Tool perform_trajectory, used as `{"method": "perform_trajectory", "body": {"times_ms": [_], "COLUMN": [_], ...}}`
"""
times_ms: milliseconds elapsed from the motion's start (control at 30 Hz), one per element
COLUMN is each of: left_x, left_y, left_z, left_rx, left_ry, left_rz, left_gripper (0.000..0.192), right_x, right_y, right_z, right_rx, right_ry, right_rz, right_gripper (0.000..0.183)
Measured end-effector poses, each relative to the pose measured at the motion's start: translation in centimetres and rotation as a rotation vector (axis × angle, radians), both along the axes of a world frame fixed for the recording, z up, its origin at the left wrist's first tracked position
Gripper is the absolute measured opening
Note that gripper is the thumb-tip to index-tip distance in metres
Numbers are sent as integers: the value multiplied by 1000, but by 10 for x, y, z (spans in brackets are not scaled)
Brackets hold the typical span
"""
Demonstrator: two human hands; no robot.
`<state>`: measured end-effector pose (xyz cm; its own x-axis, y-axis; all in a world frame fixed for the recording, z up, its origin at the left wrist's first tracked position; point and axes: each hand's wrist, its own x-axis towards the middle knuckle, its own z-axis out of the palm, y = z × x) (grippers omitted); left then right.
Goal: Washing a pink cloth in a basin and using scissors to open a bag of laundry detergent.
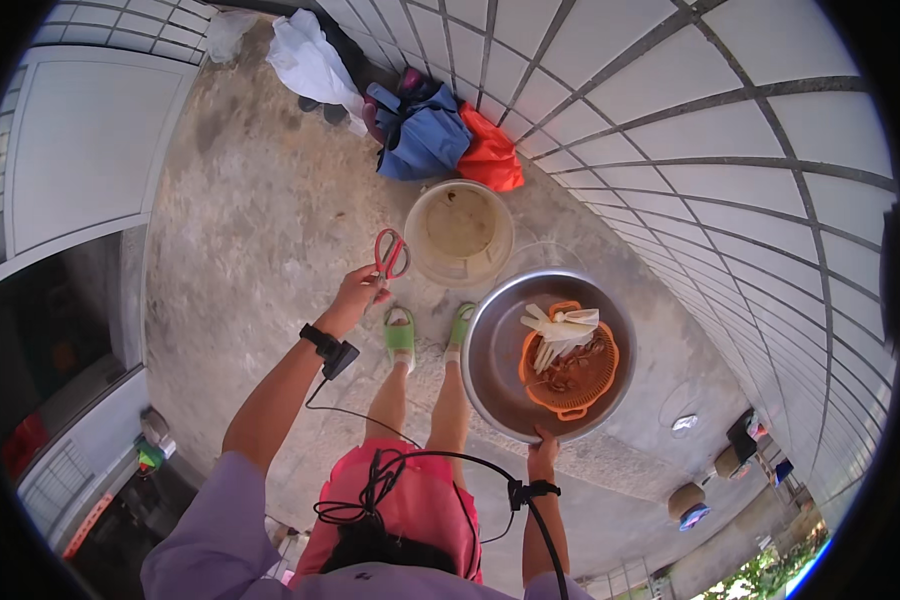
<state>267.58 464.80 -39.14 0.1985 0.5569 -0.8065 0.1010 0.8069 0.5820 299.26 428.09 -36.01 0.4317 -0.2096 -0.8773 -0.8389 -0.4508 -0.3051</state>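
My left hand (364, 291) holds red-handled scissors (392, 255) by the blade end, handles pointing away from me. My right hand (544, 448) grips the near rim of a large metal basin (487, 375). Inside the basin lies an orange plastic colander (606, 375) with small brown pieces in it. Pale, whitish strips (566, 330) rest on the colander's far part. Beyond the basin, a pale plastic bucket (459, 225) stands on the floor with cloudy liquid visible at its bottom.
Blue (424, 139) and red bags (491, 154) lean by the tiled wall (690, 180), near a white plastic bag (311, 60). A doorway (67, 322) opens at left. Black cables (472, 456) hang between my wrists. Woven baskets (686, 501) stand at lower right.
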Motion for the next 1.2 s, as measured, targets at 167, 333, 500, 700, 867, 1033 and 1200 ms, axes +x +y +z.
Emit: {"method": "perform_trajectory", "body": {"times_ms": [167, 333, 500, 700, 867, 1033, 1200], "left_x": [59, 67, 70, 57, 64, 42, -5], "left_y": [-13, -13, -23, -22, -4, -6, -29], "left_z": [-69, -132, -148, -163, -184, -191, -168], "left_rx": [-128, -107, 271, 355, -126, -206, -266], "left_ry": [-2, 228, 776, 883, 552, 223, 63], "left_rz": [-54, -138, -461, -236, -133, 17, 134], "left_gripper": [27, 26, 23, 46, 44, 43, 46], "right_x": [8, -13, -13, -19, -3, -9, 4], "right_y": [-61, -61, -45, -22, -37, -12, 8], "right_z": [-22, -39, -43, -41, -53, -53, -60], "right_rx": [-3, 54, 116, 88, 28, 26, 83], "right_ry": [-114, -87, -9, 4, -16, 57, 126], "right_rz": [586, 745, 301, 432, 692, 604, -121], "right_gripper": [33, 31, 29, 17, 12, 18, 35]}}
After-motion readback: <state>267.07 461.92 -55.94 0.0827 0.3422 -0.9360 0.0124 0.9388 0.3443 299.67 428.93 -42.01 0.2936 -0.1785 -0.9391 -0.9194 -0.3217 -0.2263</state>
